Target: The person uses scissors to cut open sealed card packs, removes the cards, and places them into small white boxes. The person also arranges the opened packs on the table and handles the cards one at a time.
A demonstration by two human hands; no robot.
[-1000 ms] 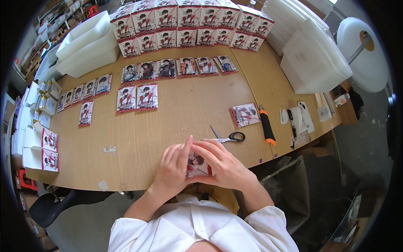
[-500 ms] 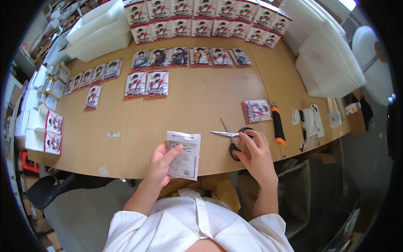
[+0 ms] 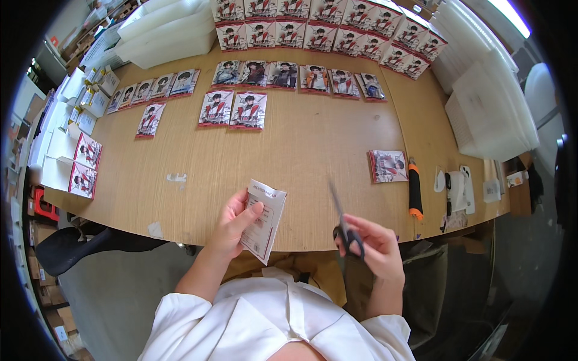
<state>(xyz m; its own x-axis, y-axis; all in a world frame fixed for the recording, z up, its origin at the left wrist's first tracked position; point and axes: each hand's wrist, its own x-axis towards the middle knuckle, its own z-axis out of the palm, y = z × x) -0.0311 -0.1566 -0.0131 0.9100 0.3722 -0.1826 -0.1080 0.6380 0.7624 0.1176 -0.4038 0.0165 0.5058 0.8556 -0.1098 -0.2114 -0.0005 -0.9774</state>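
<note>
Left hand [image 3: 232, 225] up off the near edge of the wooden table [image 3: 301, 156], fingers curled around a small flat white packet [image 3: 263, 219], thumb across its printed face and the rest behind, so the packet stands nearly upright with its top edge free, which looks like the way you present an edge to a blade. Right hand [image 3: 373, 246] is level with it, just off the near edge too, fingers threaded through the dark loops of a pair of scissors [image 3: 344, 219], closed firmly on the handles; the blades point up and away toward the table's middle and look together or nearly so, though they are too thin to be sure. Packet and scissors are near each other but apart, not touching. Out on the table, the stock is laid in tidy rows, presumably to keep kinds sorted: a double row of red-and-white picture packets [image 3: 313, 27] along the far edge, a single row of darker picture cards [image 3: 298, 77] just in front, a pair of red-bordered packets [image 3: 232, 110] toward the middle, and a slanting line of smaller cards [image 3: 150, 90] running to the far-left corner. One small stack of picture packets [image 3: 388, 165] sits alone near the right edge, and just beside it an orange-and-black utility knife [image 3: 415, 189] within easy reach. Stacks of translucent white plastic trays [image 3: 487, 102] fill the far-right corner, more of them at the far left.
</note>
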